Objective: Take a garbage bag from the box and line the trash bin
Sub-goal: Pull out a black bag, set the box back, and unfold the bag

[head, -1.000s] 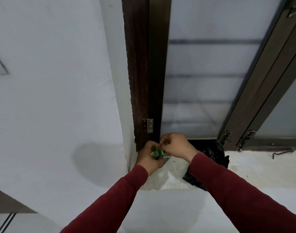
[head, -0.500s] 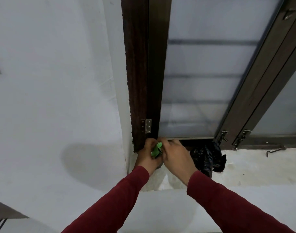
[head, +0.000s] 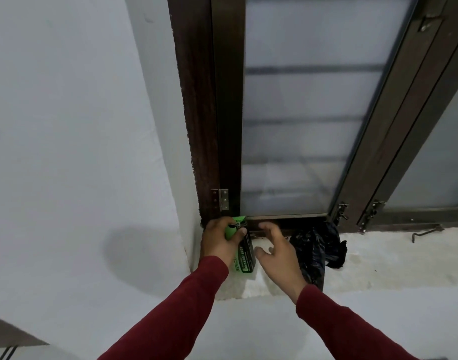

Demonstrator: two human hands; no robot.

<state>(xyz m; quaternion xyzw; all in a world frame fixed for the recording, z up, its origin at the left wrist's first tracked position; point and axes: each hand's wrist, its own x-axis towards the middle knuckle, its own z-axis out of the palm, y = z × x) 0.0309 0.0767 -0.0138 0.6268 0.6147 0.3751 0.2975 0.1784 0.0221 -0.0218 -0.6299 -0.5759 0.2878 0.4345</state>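
Since half a second ago our right hand (head: 276, 252) has let go of the garbage bag box (head: 243, 252) and drawn off to its right side, so the box's black face with its white lettering now shows where before we saw only a scrap of green between our two hands. From the head camera, our left hand (head: 218, 241) grips the box at its upper end, fingers and thumb curled round the green part, and the box stands on the pale window sill (head: 394, 263) in the corner where the sill meets the dark wooden window frame (head: 196, 120). Our right hand hangs just right of the box, apart from it, fingers spread and loosely bent, holding nothing. Right of that hand, a crumpled black plastic bag (head: 317, 249) lies on the sill against the bottom of the frame. A small metal hinge (head: 221, 202) sits on the frame just above the box. Farther right along the frame's bottom rail we see two metal latches (head: 341, 211), and beyond them a metal hook (head: 427, 232) lying on the sill. Both our sleeves (head: 181, 315) are dark red.
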